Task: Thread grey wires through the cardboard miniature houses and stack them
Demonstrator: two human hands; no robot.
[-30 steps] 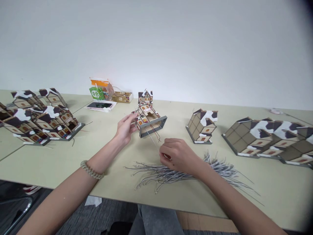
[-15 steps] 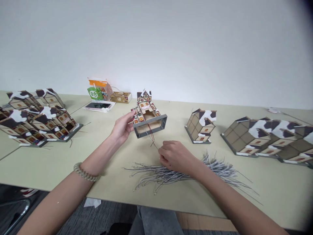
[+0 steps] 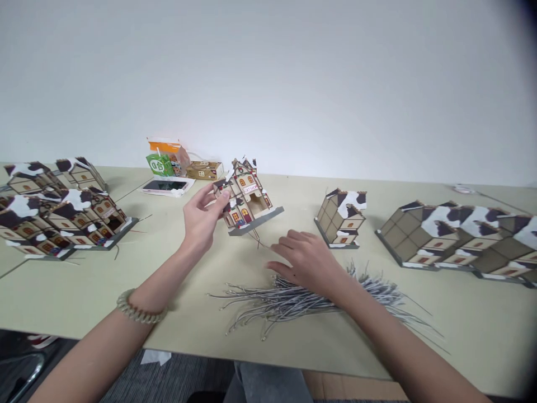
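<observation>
My left hand [image 3: 203, 215] is closed around the left side of a small model house [image 3: 247, 193] with a snowy roof, red door and grey base. The house is raised and tilted, its front toward me and its right side higher. Thin wires [image 3: 257, 238] dangle from under the base. To their right is my right hand [image 3: 300, 257], thumb apart from the fingers and nothing visibly gripped; a wire end comes close to its fingertips. Below that hand a bundle of grey cables [image 3: 289, 305] lies on the table.
A similar house [image 3: 340, 218] stands right of centre, with a row of houses [image 3: 444, 235] farther right. More houses [image 3: 79, 215] with trailing wires stand at left. Behind are a phone [image 3: 165, 186], a green carton [image 3: 159, 164] and a brown box [image 3: 204, 170], near the wall.
The house has turned from showing its hollow underside to showing its front. My right hand's fingers have opened from a pinch on the wire.
</observation>
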